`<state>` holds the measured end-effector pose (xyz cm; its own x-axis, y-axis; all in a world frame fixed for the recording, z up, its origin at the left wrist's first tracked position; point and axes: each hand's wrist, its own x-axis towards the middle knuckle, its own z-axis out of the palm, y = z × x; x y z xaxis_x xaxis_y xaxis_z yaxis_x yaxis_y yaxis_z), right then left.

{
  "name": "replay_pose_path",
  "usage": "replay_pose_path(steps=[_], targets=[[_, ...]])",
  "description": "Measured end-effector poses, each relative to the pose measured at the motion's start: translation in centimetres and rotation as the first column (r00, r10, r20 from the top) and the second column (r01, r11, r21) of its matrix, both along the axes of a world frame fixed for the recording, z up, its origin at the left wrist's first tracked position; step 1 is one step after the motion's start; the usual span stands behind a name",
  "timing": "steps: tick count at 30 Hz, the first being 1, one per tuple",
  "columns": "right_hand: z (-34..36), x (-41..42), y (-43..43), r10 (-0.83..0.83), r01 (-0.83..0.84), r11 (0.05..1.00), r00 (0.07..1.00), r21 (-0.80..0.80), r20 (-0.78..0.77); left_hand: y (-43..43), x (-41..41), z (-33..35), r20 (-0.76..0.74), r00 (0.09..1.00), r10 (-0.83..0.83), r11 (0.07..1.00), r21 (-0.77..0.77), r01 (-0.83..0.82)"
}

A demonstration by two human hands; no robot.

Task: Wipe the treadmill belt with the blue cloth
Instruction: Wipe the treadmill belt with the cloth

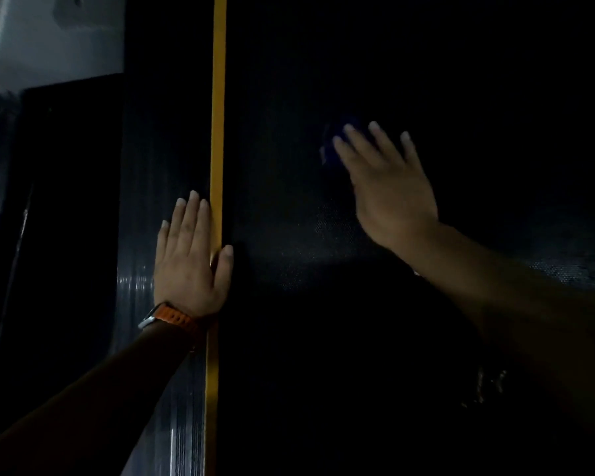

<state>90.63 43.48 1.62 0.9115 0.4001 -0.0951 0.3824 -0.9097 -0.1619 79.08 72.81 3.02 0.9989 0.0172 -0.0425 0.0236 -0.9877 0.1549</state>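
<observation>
Setting: dim view looking down on a treadmill deck; most surfaces are near black.
Treadmill belt (426,80): wide black textured surface filling the centre and right of the view; a faint sheen shows near the middle.
Blue cloth (329,149): lies on the belt, in its upper middle part, under the fingertips of the right hand; only a small dark-blue patch shows past the fingers, and its full outline cannot be made out.
Right hand (389,187): palm down, fingers straight and spread, pressing flat on the cloth; nothing is curled round it. The forearm enters from the right edge.
Left hand (189,259): palm down, fingers straight and close together, resting flat on the side rail; the thumb lies across the yellow stripe, with its tip reaching the belt's edge. It holds nothing.
Yellow stripe (219,97): narrow band running top to bottom, between rail and belt.
Side rail (162,149): dark ribbed strip left of the stripe, with glossy highlights.
Watch (147,320): on the left wrist, pale metal case, orange strap (176,317).
Pale surface (31,46): grey-white area at upper left, beyond the deck.
Glints (488,383): small pale marks at lower right of the belt; nature cannot be told.
</observation>
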Motion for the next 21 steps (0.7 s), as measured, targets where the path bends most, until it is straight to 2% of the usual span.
replay_pose_path(steps=[1,2,4,6,7,8,9,11,13,14,16,18,19,20,21], targets=[[0.3,-0.6,0.3,-0.058,0.058,0.998,0.998,0.006,0.004,0.0,0.0,0.0,0.001,1.000,0.000,1.000,0.003,0.000],[0.1,-2.6,1.1,-0.024,0.025,1.000,0.999,0.000,0.033,0.0,0.0,0.0,0.002,1.000,-0.001,1.000,0.003,0.001],[-0.6,-9.0,3.2,0.271,-0.275,0.960,0.960,0.053,0.070,0.0,0.1,0.0,0.009,1.000,-0.003,1.000,-0.001,0.003],[-0.7,-12.0,3.0,0.547,-0.547,0.836,0.837,0.041,-0.009,0.0,0.0,0.1,0.016,1.000,-0.005,1.000,0.003,0.005],[-0.6,-10.6,2.0,0.614,-0.613,0.790,0.789,0.020,-0.024,-0.1,0.0,0.1,0.018,1.000,-0.009,1.000,0.006,0.008],[-0.5,-8.3,1.0,0.588,-0.588,0.809,0.808,-0.002,0.015,-0.1,-0.1,0.2,0.015,1.000,-0.011,1.000,0.009,0.011],[-0.7,-5.9,0.1,0.501,-0.500,0.866,0.865,-0.017,0.027,-0.1,-0.1,0.2,0.010,1.000,-0.013,1.000,0.011,0.013],[-0.1,-1.8,-1.5,0.216,-0.215,0.976,0.976,-0.013,0.022,-0.2,0.0,0.1,0.001,1.000,-0.009,1.000,0.020,0.009],[0.3,-2.1,-1.1,0.011,-0.011,1.000,1.000,0.025,0.019,-0.3,0.0,0.1,-0.010,1.000,0.001,0.999,0.034,-0.001],[0.2,-4.0,-0.3,0.024,-0.025,0.999,0.999,0.042,0.035,-0.3,0.0,0.1,-0.012,1.000,0.002,0.999,0.035,-0.001],[-0.1,-9.0,1.3,0.278,-0.276,0.956,0.961,0.097,-0.008,-0.4,-0.1,0.1,-0.005,1.000,0.007,0.999,0.035,-0.007],[-0.1,-10.7,0.8,0.532,-0.523,0.846,0.841,0.102,-0.099,-0.4,-0.2,0.1,-0.001,1.000,0.014,0.999,0.038,-0.014],[0.0,-9.1,0.0,0.577,-0.573,0.816,0.814,0.076,-0.067,-0.4,-0.2,0.1,-0.001,1.000,0.017,0.999,0.036,-0.017],[-0.2,-6.9,-1.0,0.537,-0.536,0.843,0.843,0.034,-0.016,-0.5,-0.2,0.2,-0.004,1.000,0.016,0.999,0.036,-0.016],[-0.3,-4.8,-1.9,0.416,-0.416,0.909,0.909,0.006,0.006,-0.6,-0.2,0.3,-0.007,1.000,0.013,0.999,0.040,-0.013]])
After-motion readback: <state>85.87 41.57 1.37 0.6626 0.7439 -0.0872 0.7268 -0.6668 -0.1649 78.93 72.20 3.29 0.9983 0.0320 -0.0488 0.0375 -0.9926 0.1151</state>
